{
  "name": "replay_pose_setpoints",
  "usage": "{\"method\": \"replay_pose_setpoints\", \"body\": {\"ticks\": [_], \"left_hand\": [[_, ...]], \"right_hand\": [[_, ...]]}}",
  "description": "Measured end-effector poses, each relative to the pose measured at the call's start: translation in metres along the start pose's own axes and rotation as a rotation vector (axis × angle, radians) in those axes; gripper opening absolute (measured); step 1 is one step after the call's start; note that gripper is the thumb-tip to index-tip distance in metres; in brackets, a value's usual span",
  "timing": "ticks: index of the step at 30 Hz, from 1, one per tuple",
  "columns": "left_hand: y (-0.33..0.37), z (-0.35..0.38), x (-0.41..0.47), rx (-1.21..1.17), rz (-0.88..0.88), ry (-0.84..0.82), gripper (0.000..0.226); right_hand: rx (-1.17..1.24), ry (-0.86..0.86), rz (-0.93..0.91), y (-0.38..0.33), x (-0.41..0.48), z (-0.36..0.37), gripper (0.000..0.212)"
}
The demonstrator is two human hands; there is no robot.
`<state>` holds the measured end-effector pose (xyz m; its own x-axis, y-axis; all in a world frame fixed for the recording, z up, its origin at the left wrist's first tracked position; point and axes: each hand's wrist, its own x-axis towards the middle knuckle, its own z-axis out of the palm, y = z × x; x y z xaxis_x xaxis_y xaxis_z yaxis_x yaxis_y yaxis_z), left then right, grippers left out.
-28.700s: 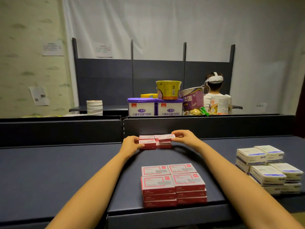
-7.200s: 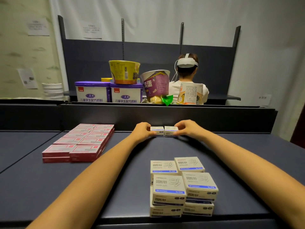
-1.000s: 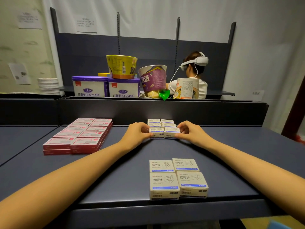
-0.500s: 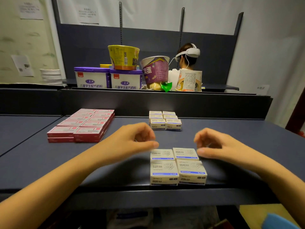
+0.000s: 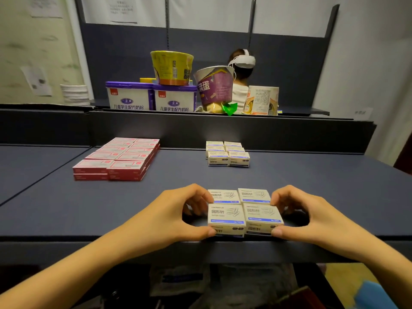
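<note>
Your left hand [image 5: 170, 217] and right hand [image 5: 312, 216] curl half-closed grips round the small white cardboard boxes [image 5: 225, 214] between them.

I see dk-blue shelf deck [image 5: 323, 188] mid frame, grey back panel [image 5: 124, 54] above, white wall [image 5: 374, 52] upper rt, notices [image 5: 122, 8] top left.

Both hands [image 5: 178, 215] dropped — fingers [image 5: 200, 195] now clasp near boxes [image 5: 243, 211].
</note>
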<state>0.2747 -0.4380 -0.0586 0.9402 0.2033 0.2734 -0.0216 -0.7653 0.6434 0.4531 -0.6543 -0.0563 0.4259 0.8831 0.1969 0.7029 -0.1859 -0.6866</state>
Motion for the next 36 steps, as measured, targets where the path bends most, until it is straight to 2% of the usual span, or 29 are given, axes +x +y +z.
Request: {"method": "replay_pose_setpoints", "body": {"ticks": [6,11,13,18,22,25,30,32,36], "left_hand": [[0.003,-0.004,-0.003,-0.015,0.017,-0.011,0.035],[0.017,-0.037,0.02,-0.182,0.049,0.107,0.036],[0.018,-0.049,0.046,-0.153,0.015,0.154,0.03],[-0.008,-0.043,0.117,-0.019,-0.086,0.139,0.029],[-0.041,-0.024,0.145,0.033,-0.143,0.084,0.039],[-0.051,-0.019,0.149,0.037,-0.161,0.073,0.039],[-0.055,-0.011,0.143,0.069,-0.151,0.089,0.04],[-0.057,-0.01,0.142,0.073,-0.137,0.111,0.039],[-0.057,-0.007,0.14,0.069,-0.123,0.138,0.036]], "right_hand": [[0.077,-0.025,0.0,0.003,-0.001,-0.001,0.046],[0.195,0.0,0.017,0.004,-0.004,-0.005,0.07],[0.209,0.002,0.022,0.004,-0.003,-0.004,0.073],[0.233,0.004,0.029,0.003,-0.006,-0.002,0.073],[0.274,0.012,0.031,0.002,-0.008,-0.004,0.068],[0.275,0.035,0.013,0.0,-0.004,-0.009,0.044],[0.34,0.201,-0.039,-0.011,0.022,-0.026,0.034],[0.271,0.239,-0.038,-0.013,0.041,-0.034,0.032],[-0.046,0.226,0.016,0.003,0.086,-0.041,0.032]]}}
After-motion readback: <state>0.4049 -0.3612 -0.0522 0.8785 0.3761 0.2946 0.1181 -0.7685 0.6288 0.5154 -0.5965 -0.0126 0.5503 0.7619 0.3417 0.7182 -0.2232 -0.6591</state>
